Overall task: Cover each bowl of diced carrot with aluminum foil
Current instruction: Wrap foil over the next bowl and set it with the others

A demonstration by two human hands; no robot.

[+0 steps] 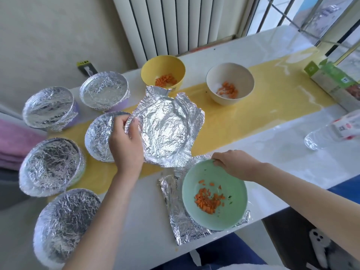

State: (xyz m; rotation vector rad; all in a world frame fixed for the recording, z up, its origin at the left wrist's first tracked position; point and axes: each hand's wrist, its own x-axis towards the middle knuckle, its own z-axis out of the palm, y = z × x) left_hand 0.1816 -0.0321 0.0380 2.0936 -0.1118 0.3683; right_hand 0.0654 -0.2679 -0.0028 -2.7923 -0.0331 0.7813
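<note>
Bright daylight pours through the barred window (292, 14) at upper right, laying white glare across the glossy tabletop (272, 145) and glinting off the crumpled foil (167, 129). Shadows are soft and faint. Wide-angle distortion bows the radiator (175, 26) and stretches the edges, where a clear bottle (331, 131) looks smeared.

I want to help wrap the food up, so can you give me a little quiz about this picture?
1. How many foil-covered bowls can you count?
2. True or false: the green bowl that the right hand grips by the rim is empty.
3. What does the left hand hold? A) a crumpled foil sheet B) a spoon C) a knife

Key
1. Five.
2. False: it holds diced carrot.
3. A.
</note>
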